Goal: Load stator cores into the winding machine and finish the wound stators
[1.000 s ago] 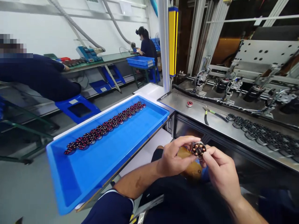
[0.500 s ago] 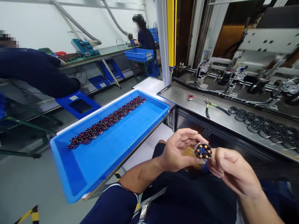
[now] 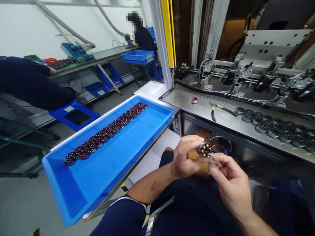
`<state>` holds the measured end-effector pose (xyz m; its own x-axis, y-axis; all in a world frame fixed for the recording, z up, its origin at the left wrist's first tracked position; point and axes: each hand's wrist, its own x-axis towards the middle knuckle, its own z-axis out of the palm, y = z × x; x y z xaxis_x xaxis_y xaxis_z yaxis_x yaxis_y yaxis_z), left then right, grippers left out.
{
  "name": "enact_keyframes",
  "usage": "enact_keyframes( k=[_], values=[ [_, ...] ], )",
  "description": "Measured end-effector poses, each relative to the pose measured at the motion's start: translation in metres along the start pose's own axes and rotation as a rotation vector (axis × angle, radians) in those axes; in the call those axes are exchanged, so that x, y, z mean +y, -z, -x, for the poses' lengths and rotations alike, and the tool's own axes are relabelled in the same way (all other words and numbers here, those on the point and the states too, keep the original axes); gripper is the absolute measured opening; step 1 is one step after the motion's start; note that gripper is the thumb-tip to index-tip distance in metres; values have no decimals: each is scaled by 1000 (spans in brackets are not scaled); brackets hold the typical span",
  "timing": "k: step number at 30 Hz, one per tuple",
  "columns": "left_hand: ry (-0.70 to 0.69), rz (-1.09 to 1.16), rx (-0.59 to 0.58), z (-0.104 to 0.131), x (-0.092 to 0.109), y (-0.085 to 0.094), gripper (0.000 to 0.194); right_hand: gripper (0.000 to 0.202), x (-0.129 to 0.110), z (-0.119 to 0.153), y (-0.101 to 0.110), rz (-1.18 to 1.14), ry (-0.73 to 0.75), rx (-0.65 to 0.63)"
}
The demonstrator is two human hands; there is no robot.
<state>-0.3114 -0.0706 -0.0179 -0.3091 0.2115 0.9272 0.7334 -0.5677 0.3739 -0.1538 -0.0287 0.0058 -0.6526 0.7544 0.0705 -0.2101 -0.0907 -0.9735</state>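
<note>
Between the thumb and fingers of my left hand point(image 3: 185, 157) is a small round motor stator point(image 3: 206, 150), its copper-wound face turned toward me. My right hand point(image 3: 227, 175) is closed in a pinch at the stator's lower right edge, on thin wire whose ends are mostly hidden by the fingertips. A small blue bit point(image 3: 209, 158) shows at that pinch. Thin wire point(image 3: 230, 144) loops out to the right above my right hand. Both hands are above my lap, in front of the metal bench.
A blue tray point(image 3: 98, 183) at left holds rows of red-and-black stators point(image 3: 108, 132). On the metal bench point(image 3: 204, 114) are one red stator point(image 3: 194, 100), cutting pliers point(image 3: 221, 109) and many dark rings point(image 3: 273, 123). Machine fixtures point(image 3: 231, 77) stand behind. Two co-workers sit at the far bench.
The stator has tilted and shifted slightly left and up in my left hand. My right hand has moved left, its fingertips now pinching at the stator's lower edge. The view has turned slightly right.
</note>
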Motion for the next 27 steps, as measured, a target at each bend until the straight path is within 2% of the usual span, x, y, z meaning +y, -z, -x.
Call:
enact_keyframes(
  k=[3, 7, 11, 18, 23, 27],
  values=[
    [-63, -25, 11, 1, 1, 0, 72, 17, -7, -7, -6, -3, 2, 4],
    [-65, -51, 4, 0, 3, 1, 70, 8, -9, -13, -8, 51, 22, -25],
    [-48, -44, -3, -1, 2, 1, 67, 13, -7, -15, -5, 103, 19, -47],
    [-6, -1, -14, 0, 5, 1, 71, 28, -10, -21, -3, -58, -168, -150],
    [-41, -11, 11, 0, 5, 2, 70, 23, -20, -22, -12, -291, -308, -73],
    [-70, -11, 30, -2, 5, 2, 69, 21, -20, -18, -14, -369, -382, -53]
  ],
)
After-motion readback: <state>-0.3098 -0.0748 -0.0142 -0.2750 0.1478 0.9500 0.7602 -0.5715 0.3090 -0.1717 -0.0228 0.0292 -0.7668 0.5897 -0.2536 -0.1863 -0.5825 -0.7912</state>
